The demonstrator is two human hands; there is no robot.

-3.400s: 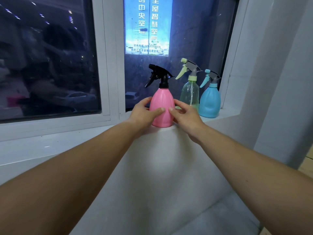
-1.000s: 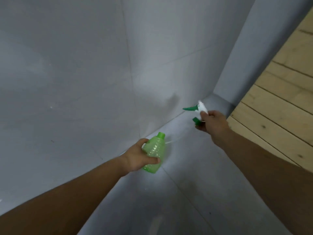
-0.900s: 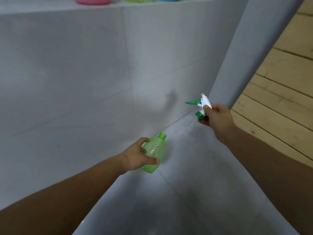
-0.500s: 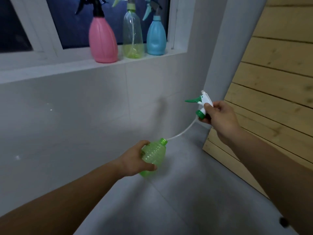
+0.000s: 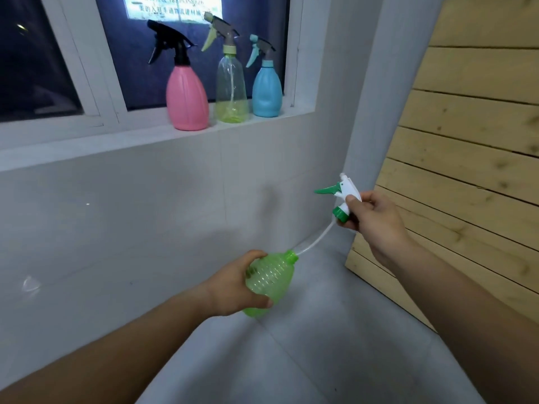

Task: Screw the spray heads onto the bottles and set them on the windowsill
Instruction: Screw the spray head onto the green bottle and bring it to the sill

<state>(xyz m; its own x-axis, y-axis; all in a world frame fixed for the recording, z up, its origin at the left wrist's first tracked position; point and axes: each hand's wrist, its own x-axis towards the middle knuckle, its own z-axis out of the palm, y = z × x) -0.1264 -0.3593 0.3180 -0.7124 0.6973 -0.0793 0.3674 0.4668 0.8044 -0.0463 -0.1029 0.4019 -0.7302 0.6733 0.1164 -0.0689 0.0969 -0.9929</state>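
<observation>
My left hand (image 5: 233,285) grips a ribbed green bottle (image 5: 269,282), tilted with its open neck pointing up and right. My right hand (image 5: 372,220) holds a white spray head with green trigger and collar (image 5: 341,196), apart from the bottle. Its clear dip tube (image 5: 313,243) curves down, and its end sits in the bottle's neck. On the windowsill (image 5: 87,141) stand a pink bottle with a black head (image 5: 186,94), a clear yellow-green bottle (image 5: 232,86) and a blue bottle (image 5: 267,88), all with heads on.
A grey tiled wall (image 5: 131,214) runs below the sill down to a grey floor (image 5: 320,345). Pale wooden planking (image 5: 472,141) fills the right side. A dark window with a white frame (image 5: 87,68) rises behind the bottles.
I set the pink bottle on the sill, then picked up the green bottle and spray head low down. Both have risen, and the tube's end now sits in the bottle's neck.
</observation>
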